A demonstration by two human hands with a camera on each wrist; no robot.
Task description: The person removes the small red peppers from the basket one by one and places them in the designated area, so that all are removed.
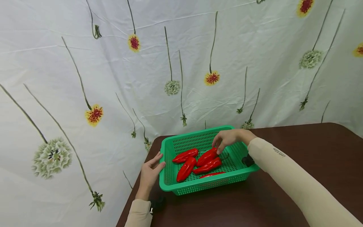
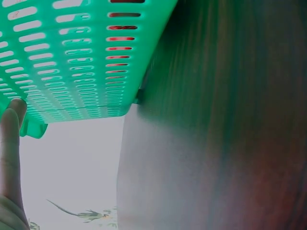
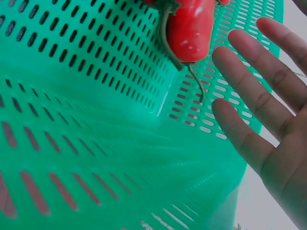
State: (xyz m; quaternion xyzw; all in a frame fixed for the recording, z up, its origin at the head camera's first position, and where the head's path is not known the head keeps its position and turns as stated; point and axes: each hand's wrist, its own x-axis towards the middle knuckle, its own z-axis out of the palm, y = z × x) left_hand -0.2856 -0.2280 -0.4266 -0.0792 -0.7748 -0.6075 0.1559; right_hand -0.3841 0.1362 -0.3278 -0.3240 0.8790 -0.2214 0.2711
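Note:
Several glossy red peppers (image 1: 186,169) lie in a green perforated basket (image 1: 210,180); the nearest is partly hidden by the front wall. My left hand (image 1: 148,175) is at the basket's left rim, thumb and fingertips touching it. In the left wrist view, a straight finger (image 2: 10,158) meets the rim beside the basket's slotted wall (image 2: 98,100). My right hand (image 1: 229,138) reaches over the back right of the basket, fingertips by the upper end of a pepper (image 1: 207,157). The right wrist view has this hand (image 3: 283,120) with fingers spread, beside a stemmed pepper (image 3: 192,33).
The basket stands on a dark reddish-brown table (image 1: 297,151), near its left edge. A pale cloth (image 1: 153,63) printed with flowers and dandelions hangs right behind the table and along its left side. A black device (image 1: 248,160) is at my right wrist, over the basket's right rim.

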